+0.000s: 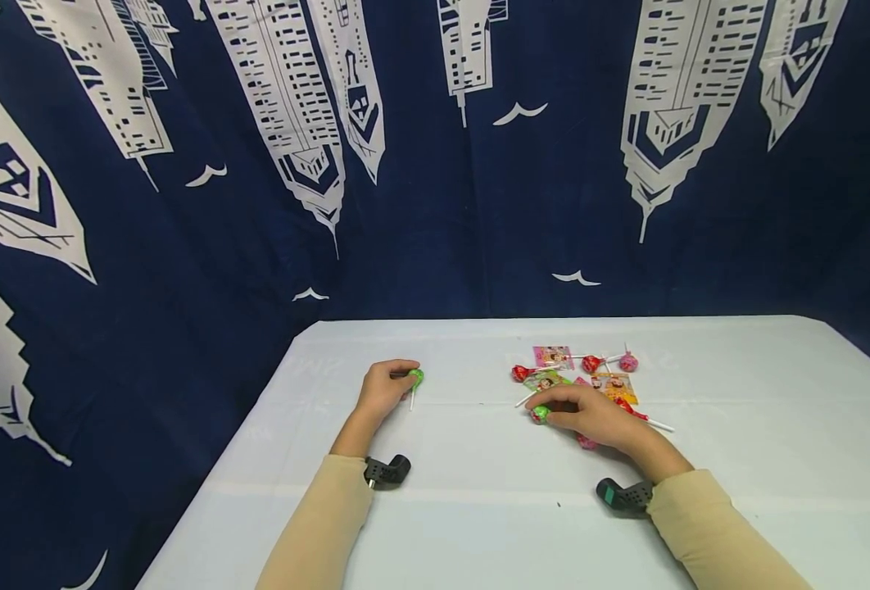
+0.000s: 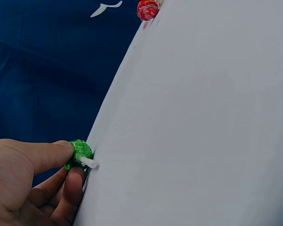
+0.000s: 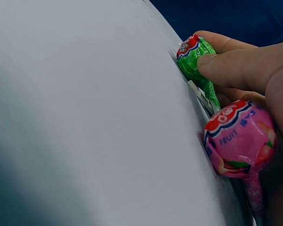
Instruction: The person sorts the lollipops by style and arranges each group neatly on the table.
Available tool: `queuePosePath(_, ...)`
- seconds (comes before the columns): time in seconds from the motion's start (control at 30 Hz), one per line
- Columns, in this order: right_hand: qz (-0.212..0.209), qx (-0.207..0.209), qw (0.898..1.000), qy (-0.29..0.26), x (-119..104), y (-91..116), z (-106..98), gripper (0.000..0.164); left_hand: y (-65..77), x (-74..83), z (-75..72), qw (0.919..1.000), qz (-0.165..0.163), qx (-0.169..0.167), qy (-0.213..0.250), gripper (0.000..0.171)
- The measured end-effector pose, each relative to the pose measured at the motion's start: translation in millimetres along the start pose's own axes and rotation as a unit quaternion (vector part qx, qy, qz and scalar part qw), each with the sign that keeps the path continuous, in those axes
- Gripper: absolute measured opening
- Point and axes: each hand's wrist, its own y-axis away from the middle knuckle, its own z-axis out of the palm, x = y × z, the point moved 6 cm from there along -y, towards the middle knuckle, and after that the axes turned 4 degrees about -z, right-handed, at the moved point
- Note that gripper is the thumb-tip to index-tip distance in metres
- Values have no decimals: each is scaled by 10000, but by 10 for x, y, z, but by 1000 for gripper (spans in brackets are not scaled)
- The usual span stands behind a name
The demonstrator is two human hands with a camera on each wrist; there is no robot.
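Note:
On the left of the table, my left hand [image 1: 386, 387] pinches a green lollipop [image 1: 416, 377] between thumb and fingers, its white stick pointing toward me. In the left wrist view the green wrapper [image 2: 81, 153] sits between thumb and fingertips. At the near side of a candy pile, my right hand [image 1: 586, 412] pinches another green lollipop [image 1: 541, 415] by its head. A pink lollipop [image 3: 240, 139] lies right beside that hand, partly under it in the head view. Red lollipops [image 1: 521, 373] and flat candy packets [image 1: 553, 356] lie just beyond the right hand.
More of the pile, a red lollipop [image 1: 591, 364], a pink one [image 1: 628, 362] and an orange packet [image 1: 615, 386], spreads behind the right hand. All of it lies on a white table [image 1: 435, 508]. A dark blue printed curtain [image 1: 435, 246] hangs behind the table's far edge.

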Motion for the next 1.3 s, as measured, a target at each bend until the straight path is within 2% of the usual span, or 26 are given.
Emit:
queuePosePath(0.1, -21, 38, 10000, 44, -6, 8, -8, 26, -6, -19, 12, 10000, -17, -17, 14, 24)
queuePosePath(0.3, -145, 36, 9997, 170, -52, 5, -26, 26, -4, -52, 10, 9994, -280, -94, 164, 26)
queuePosePath(0.5, -184, 3, 9996, 225, -60, -32, -39, 27, -22, -66, 4, 9997, -152, -73, 186, 26)
queuePosePath(0.7, -133, 18, 9994, 317, -82, -41, -45, 28, -18, -88, 10, 9996, -185, -54, 226, 26)
queuePosePath(0.93, -100, 152, 9997, 165, -136, -52, -61, 27, -6, -95, -7, 9996, -153, 11, 235, 24)
queuePosePath(1.3, -78, 239, 9997, 37, -181, -50, -62, 26, -21, -115, 9, 9999, 73, 60, 122, 23)
